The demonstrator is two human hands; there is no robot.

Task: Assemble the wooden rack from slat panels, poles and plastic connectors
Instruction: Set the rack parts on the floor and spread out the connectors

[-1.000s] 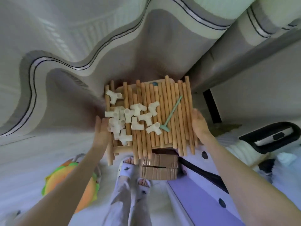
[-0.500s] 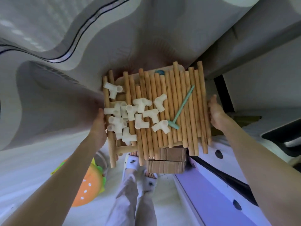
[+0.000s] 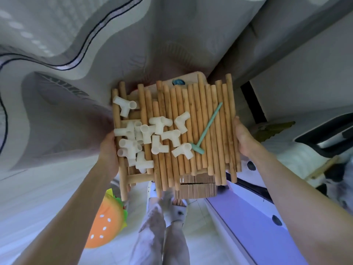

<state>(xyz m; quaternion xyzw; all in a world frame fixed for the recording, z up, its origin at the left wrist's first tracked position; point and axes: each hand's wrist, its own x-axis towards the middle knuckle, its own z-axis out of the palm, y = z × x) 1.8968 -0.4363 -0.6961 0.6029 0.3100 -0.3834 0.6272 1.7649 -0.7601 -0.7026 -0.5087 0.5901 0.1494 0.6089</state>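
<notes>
Loose kit carried flat at waist height, above the floor.

Left hand [image 3: 109,150] and right hand [image 3: 244,139] grip opposite edges of the slat panels [image 3: 206,131], well apart. Poles [image 3: 166,159] and plastic connectors [image 3: 152,134] lie unsecured on top, with a green mallet [image 3: 207,127]. Likely light and stiff, but tilt-prone; keep it level, holding both side rails. Bedding [image 3: 76,54] beyond.

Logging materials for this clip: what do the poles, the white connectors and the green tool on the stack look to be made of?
Poles: seemingly bamboo or light wood, matt tan, with darker speckles and grain.
White connectors: apparently moulded plastic, smooth, slightly translucent off-white, hollow tube ends.
Green mallet-shaped tool: probably plastic, uniform mint colour, smooth matt surface.
</notes>
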